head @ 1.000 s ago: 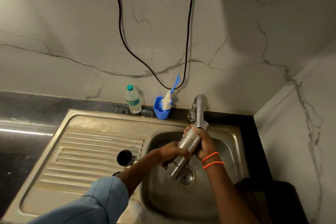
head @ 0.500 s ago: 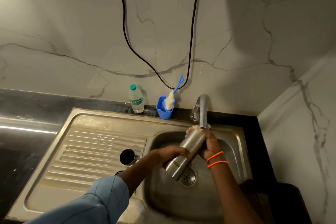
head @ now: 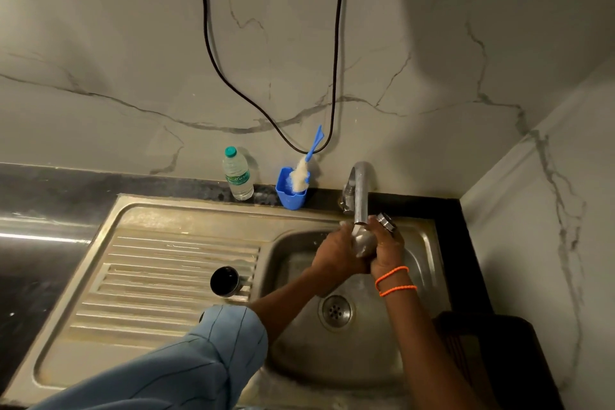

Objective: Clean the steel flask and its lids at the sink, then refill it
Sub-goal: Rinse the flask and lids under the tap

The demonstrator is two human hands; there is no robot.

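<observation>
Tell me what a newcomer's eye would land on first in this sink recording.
First, the two hands, left hand and right hand, wrapped round the mostly hidden steel flask under the curved chrome tap, above the steel sink basin. Next, the bright blue plastic cup holding a white-bristled bottle brush at the back ledge, beside a clear plastic water bottle with a green cap. A round dark steel lid sits on the ribbed drainboard.

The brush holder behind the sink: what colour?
Blue; the brush holder shows clearly in the head view, beside the tap.
</observation>
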